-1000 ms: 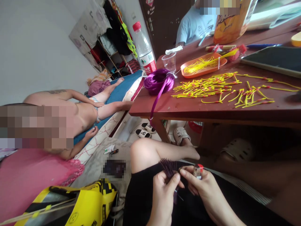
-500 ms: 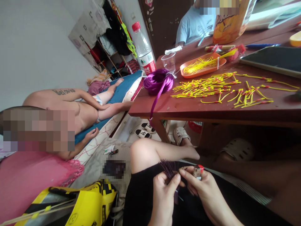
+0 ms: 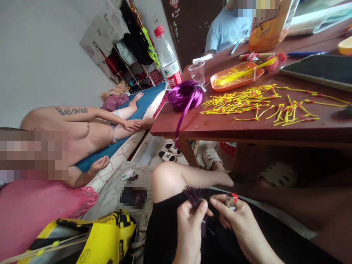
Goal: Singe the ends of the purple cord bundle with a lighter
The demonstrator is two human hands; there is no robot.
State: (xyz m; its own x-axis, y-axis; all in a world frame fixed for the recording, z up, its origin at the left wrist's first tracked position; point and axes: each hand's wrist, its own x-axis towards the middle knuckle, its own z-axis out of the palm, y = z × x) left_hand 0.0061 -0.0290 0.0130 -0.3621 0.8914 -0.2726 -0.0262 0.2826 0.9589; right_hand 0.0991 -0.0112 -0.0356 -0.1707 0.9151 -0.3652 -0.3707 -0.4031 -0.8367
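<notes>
Low in the view, over my lap, my left hand is closed around a bundle of short purple cord pieces whose cut ends fan out above my thumb. My right hand is closed too. It grips a lighter with a red top in the palm, and its thumb and forefinger pinch at the bundle next to my left thumb. The two hands touch. My bare knee rises just left of them.
A brown wooden table stands ahead with a purple cord coil, several yellow strips, an orange tray, a plastic cup and a water bottle. A person lies on a bed at left; another sits behind the table.
My hands stay in place; the purple bundle has shifted slightly up and left in my left hand. The person lying at left has moved an arm.
</notes>
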